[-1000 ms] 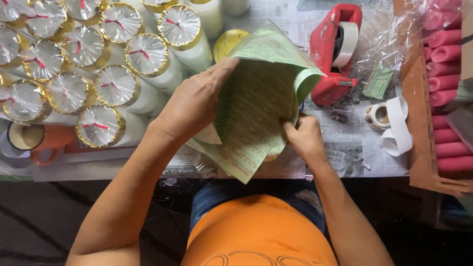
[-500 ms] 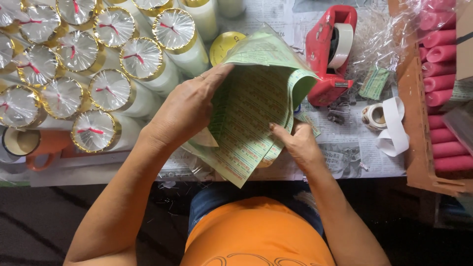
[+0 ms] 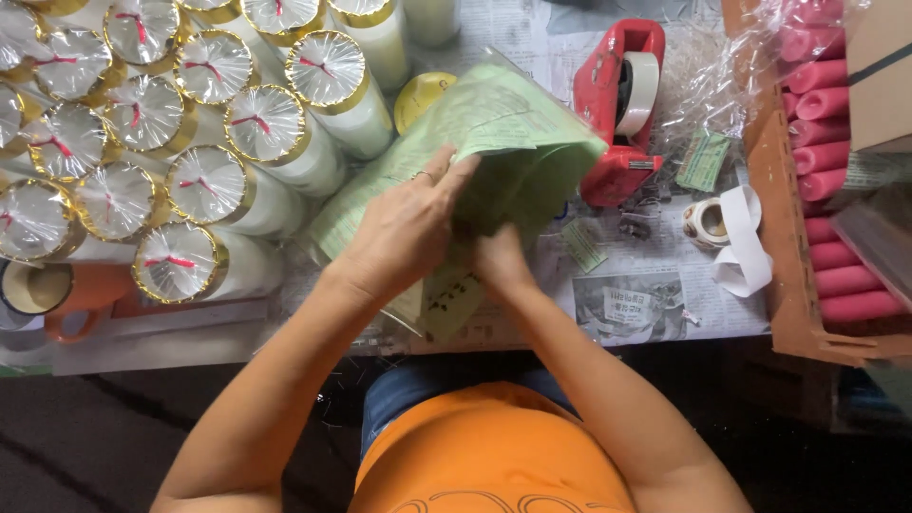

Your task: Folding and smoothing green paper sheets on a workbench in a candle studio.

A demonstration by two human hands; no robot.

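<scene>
A stack of pale green printed label sheets in a clear plastic sleeve [image 3: 494,133] lies bent over the middle of the table. My left hand [image 3: 404,233] presses flat on top of the sheets, fingers spread toward the fold. Beside it, my right hand [image 3: 494,261] reaches under the folded-over part, its fingers hidden by the paper, gripping the sheets. A single small green label [image 3: 581,245] lies loose on the newspaper to the right of my hands.
Several white candles wrapped in cellophane with gold rims [image 3: 204,185] crowd the left. A red tape dispenser [image 3: 622,109], a yellow lid [image 3: 423,92], a small tape roll with white strip [image 3: 708,223] and a cardboard box of pink candles [image 3: 826,152] sit right. An orange mug [image 3: 57,294] stands far left.
The opened green sheets have been folded down flat. My left hand moved right and down onto them, and my right hand slid left under the fold. A small label now lies on the newspaper.
</scene>
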